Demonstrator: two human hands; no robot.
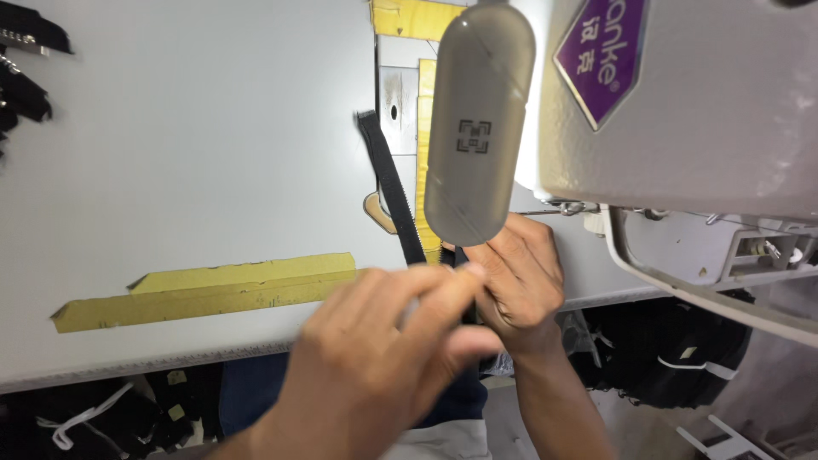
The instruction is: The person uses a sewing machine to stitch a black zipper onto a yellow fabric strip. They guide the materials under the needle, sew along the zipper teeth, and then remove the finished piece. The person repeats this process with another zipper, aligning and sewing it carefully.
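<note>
No box, bin or tray shows in the view — the things lie loose on the desk (187, 153), a pale grey, smooth, matte top that fills the left and middle of the scene.

A narrow black strap (388, 183), woven and ribbed along its edge, runs from the far middle of the desk toward the near edge, slightly slanted, and passes in under both hands. The left hand (383, 358) is blurred and sits nearest the camera, its fingers curled inward with the thumb pressed toward them just over the near end of the strap; whether it truly pinches the strap I cannot tell. The right hand (515, 285), just to the right and touching the left, is closed with bent fingers around the same dark end at the desk's near edge.

A long strip of yellowish tape (213, 290), flat and papery with ragged ends, lies across the near left of the desk. More of the same tape (423, 153) runs far-to-near beside a metal plate (396, 98) with a dark slot. Above the hands hangs a rounded, translucent grey cover (477, 128), oblong and glossy, and to the right stands the cream, finely pebbled body of a sewing machine (707, 111) with a purple diamond badge.

Black bits of hardware and strap (25, 68) lie at the far left edge. Below the desk, dark cloth (673, 349) is heaped — black with white cords.
</note>
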